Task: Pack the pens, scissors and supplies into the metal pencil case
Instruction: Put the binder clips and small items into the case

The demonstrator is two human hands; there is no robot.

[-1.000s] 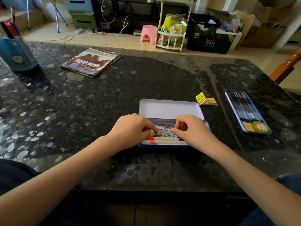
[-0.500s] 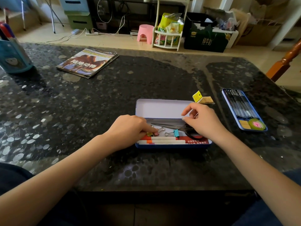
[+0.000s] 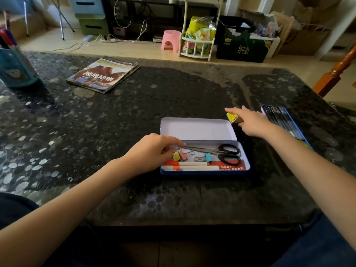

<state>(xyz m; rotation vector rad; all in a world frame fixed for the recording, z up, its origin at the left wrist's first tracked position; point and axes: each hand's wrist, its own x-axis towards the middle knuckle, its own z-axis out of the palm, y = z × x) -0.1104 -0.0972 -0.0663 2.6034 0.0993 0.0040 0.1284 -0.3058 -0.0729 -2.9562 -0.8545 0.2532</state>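
Two hands work: the left hand [image 3: 154,151] rests loosely on the metal pencil case [image 3: 204,171] at the near counter, the right hand [image 3: 250,123], grip wide, reaches the yellow packet [image 3: 232,117] beyond; a hasty grab could knock it farther away.

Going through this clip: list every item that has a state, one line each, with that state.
Pencil case: lid open.
Scissors: closed, inside the case.
Binder clips: inside the case.
Yellow box: on the table, outside the case.
Left hand: resting at the case's left end.
Right hand: open, reaching over the yellow box.
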